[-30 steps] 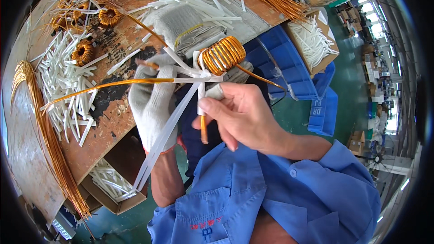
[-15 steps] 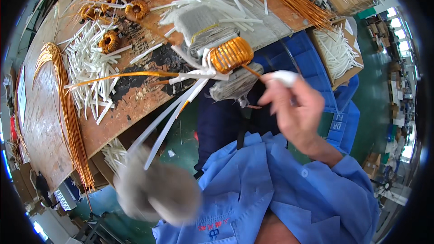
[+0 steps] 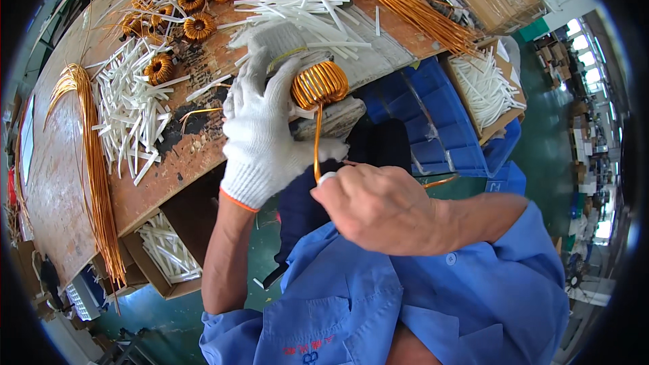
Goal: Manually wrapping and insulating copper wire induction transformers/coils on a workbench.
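A ring coil [image 3: 320, 85] wound with thick copper wire rests at the table's near edge, against a grey cloth-like wrapped support [image 3: 334, 120]. My left hand [image 3: 260, 128], in a white knit glove with an orange cuff, grips around the coil's left side. Its thumb stretches below the coil, and the glove hides the white sleeving there. From the coil's underside a copper wire [image 3: 317, 138] runs down toward me. My bare right hand [image 3: 378, 206] is closed in a fist on that wire, with white wrapping on a finger. A wire end sticks out past the fist to the right.
White sleeve pieces [image 3: 132, 108] lie heaped at left, beside a long copper wire bundle [image 3: 94, 162]. Several finished coils [image 3: 196, 0] sit farther back. Another wire bundle [image 3: 412, 7] lies at back right. Boxes of sleeving [image 3: 483, 88] and a blue crate [image 3: 426, 122] flank the table.
My gloved left hand has swung up from the lower left onto the coil. My right hand has moved left and down, closing on the wire, which now bends downward. The view has shifted slightly.
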`<state>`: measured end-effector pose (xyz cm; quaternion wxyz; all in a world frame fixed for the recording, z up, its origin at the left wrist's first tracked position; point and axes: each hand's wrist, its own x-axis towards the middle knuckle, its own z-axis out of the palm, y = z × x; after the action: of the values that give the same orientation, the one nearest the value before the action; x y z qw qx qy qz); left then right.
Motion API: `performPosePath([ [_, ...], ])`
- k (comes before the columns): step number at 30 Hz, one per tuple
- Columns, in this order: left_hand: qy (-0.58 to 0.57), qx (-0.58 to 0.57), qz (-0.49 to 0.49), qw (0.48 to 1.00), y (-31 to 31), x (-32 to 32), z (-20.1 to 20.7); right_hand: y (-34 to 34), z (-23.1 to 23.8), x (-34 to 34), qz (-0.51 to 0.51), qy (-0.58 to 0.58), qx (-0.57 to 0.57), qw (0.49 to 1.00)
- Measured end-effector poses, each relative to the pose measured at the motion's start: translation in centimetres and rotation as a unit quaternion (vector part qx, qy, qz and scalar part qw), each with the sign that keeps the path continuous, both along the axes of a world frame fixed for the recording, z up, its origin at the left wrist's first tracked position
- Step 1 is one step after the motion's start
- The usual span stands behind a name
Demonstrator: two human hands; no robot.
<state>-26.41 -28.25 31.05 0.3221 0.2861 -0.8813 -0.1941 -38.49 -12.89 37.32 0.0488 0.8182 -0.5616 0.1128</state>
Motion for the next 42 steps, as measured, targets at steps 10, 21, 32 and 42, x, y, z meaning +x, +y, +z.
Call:
performPosePath([
  [10, 0.243, 0.350, -0.076, 0.901, -1.2, -1.6, -3.6, -21.0, 1.8, -6.1, 0.248, -0.087, -0.024, 0.964],
  [21, 0.192, 0.227, -0.117, 0.948, -2.4, -2.0, -2.8, -20.0, -5.3, -13.8, 0.014, -0.307, 0.075, 0.949],
  [32, 0.135, 0.325, -0.058, 0.934, -2.4, -2.5, -0.3, -14.2, -8.5, -25.3, -0.161, -0.287, 0.057, 0.942],
  [42, 0.064, 0.325, -0.006, 0.943, -2.7, -2.7, 0.4, -19.3, -11.5, -19.6, 0.010, -0.259, 0.082, 0.962],
])
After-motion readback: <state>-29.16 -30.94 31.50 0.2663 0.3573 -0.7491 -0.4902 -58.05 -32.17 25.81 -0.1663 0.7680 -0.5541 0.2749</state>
